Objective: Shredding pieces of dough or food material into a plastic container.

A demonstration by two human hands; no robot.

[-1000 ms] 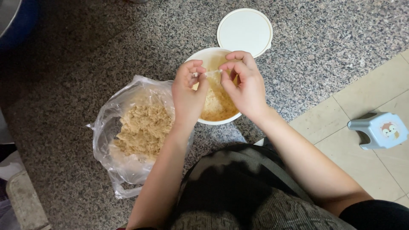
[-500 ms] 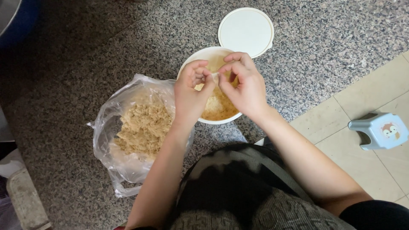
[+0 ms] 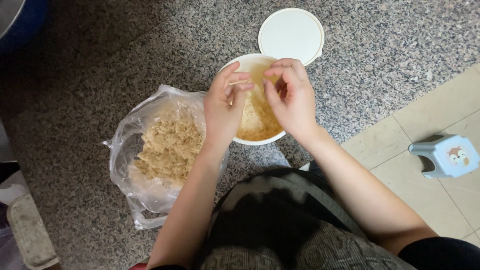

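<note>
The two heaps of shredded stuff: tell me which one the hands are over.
The paler heap in the round white bowl; left hand and right hand hover above it. The browner heap lies in the clear plastic bag, beside the left forearm.

You have open speckled granite floor (image 3: 100, 75) left; the round white plastic lid (image 3: 291, 35) blocks beyond the white bowl (image 3: 240, 65).

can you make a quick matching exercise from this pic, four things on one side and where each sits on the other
Things:
1. bowl
2. lid
3. bag
4. stool

Places:
a. on the tiles, far right
b. under both hands
c. left of the bowl, full of beige shreds
d. just beyond the bowl, flat on the granite

Pairs: 1-b, 2-d, 3-c, 4-a
</note>
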